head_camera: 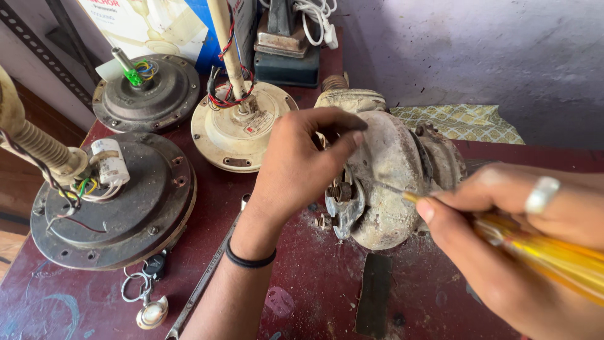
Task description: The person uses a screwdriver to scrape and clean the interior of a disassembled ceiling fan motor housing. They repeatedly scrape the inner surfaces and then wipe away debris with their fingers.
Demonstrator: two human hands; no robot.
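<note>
- Looking down from a head camera at a dark red bench [314,296], scuffed and dusty, set against a purple-grey wall [503,50].
- At centre lies a worn, cream-coloured motor housing [390,170], tipped on its side, with a rusty nut and metal bracket [343,201] at its near-left face.
- The left hand [296,170] reaches in from below and rests on the housing's left side; thumb and forefinger are pinched together at the top edge of the housing, just above the bracket. What they pinch is too small to tell.
- A black band [250,259] circles the left wrist.
- The right hand [522,220] comes in from the right, closed around the yellow handle of a screwdriver [541,252]. Its thin shaft points left and meets the housing just right of the bracket.
- A silver ring [542,194] sits on one right finger.
- The housing therefore lies between the two hands, touched by the left hand and by the screwdriver tip.
- To the left stand three round fan motors: a large dark one [113,201] with a white capacitor and coloured wires, a smaller dark one [148,94] behind it, and a cream one [242,123] with red and black wires.
- A long wrench [207,277] and a key ring [148,289] lie near the left forearm.
- A patterned yellow cloth [459,123] lies behind the housing.
</note>
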